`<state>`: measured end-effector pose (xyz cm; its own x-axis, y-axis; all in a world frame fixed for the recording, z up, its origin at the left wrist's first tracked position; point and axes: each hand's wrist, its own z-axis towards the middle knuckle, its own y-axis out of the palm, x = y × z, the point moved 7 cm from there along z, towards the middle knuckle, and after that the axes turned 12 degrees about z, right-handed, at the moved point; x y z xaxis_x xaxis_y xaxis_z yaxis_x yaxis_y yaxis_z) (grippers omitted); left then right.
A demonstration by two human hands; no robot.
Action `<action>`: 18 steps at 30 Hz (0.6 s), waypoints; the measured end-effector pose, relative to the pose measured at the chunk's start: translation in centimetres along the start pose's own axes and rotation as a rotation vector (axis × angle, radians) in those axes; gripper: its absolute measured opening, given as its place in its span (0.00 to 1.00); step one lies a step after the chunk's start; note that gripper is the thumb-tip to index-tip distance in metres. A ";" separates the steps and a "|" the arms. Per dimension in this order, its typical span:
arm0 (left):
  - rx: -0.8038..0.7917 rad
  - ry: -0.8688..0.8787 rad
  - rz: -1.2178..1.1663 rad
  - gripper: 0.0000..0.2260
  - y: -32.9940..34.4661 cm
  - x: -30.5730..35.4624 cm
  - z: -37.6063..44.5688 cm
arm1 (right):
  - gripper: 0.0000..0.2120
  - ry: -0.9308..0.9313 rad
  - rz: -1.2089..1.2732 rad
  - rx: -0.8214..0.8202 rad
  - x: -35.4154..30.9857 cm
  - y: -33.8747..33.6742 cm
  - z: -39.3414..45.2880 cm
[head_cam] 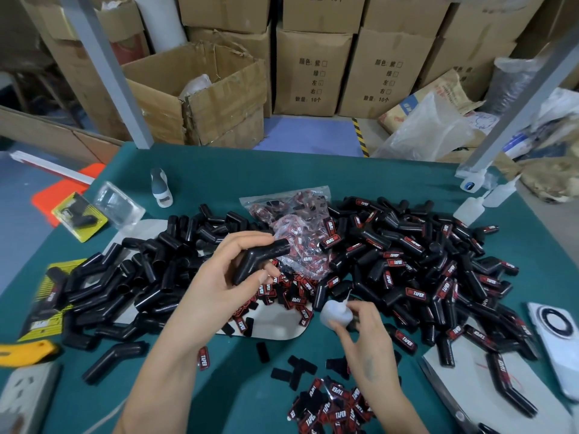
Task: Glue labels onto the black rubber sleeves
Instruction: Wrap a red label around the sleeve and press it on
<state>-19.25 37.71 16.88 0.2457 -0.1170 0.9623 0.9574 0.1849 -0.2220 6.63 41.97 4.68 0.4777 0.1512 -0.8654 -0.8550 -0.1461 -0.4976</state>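
Done: labelled sleeves [416,267] heaped at our right | Left: unlabelled pile [131,277] at our left | Now: left hand [219,286] fingers curled round a bare sleeve [260,260] above the table, right hand [360,336] pinching glue bottle [336,314] | Loose labels [332,402] near us, waiting

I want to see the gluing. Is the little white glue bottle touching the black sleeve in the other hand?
Apart. The head view shows the glue bottle in the right hand below the bent sleeve held by the left hand, pile showing between them.
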 end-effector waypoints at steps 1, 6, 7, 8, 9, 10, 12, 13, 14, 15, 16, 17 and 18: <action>0.020 0.001 0.001 0.20 -0.1 0.0 0.0 | 0.12 -0.020 -0.028 0.006 -0.3 -0.1 0.0; 0.119 -0.028 0.023 0.20 -0.4 -0.1 0.0 | 0.17 -0.035 -0.051 -0.032 -1.2 0.0 -0.5; 0.140 -0.026 0.023 0.18 -0.5 -0.1 0.0 | 0.20 -0.040 -0.047 -0.024 -1.2 -0.3 -0.7; 0.158 -0.024 0.022 0.16 -0.6 -0.1 -0.1 | 0.22 -0.060 -0.046 0.000 -1.2 -0.9 -1.0; 0.171 -0.019 0.025 0.15 -0.7 0.0 -0.1 | 0.21 -0.085 -0.054 0.039 -1.6 -1.9 -1.4; 0.178 -0.010 0.036 0.15 -0.8 0.2 0.0 | 0.18 -0.118 -0.074 0.086 -1.9 -3.0 -2.0; 0.188 0.007 0.050 0.14 -0.9 0.4 0.0 | 0.08 -0.148 -0.191 0.121 -2.0 -5.0 -3.2; 0.197 0.008 0.039 0.14 -1.0 0.5 0.0 | 0.07 -0.128 -0.268 0.091 -1.7 -5.5 -3.7; 0.209 0.007 0.022 0.14 -1.1 0.6 0.0 | 0.07 -0.106 -0.331 0.032 -1.2 -5.5 -4.1; 0.219 0.005 0.010 0.14 -1.1 0.6 0.0 | 0.07 -0.073 -0.403 -0.039 -0.6 -5.2 -4.6; 0.223 0.005 0.004 0.14 -1.1 0.6 0.0 | 0.07 -0.046 -0.483 -0.108 -0.1 -4.6 -4.9; 0.221 0.002 0.007 0.13 -1.0 0.6 0.0 | 0.09 -0.012 -0.549 -0.164 0.1 -4.0 -5.1; 0.215 -0.002 0.019 0.12 -0.9 0.6 0.0 | 0.11 0.016 -0.573 -0.184 0.3 -3.6 -5.1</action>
<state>-19.97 37.44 17.68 0.2628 -0.1097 0.9586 0.8981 0.3910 -0.2015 10.85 37.53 5.88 0.8561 0.2418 -0.4568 -0.4125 -0.2128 -0.8857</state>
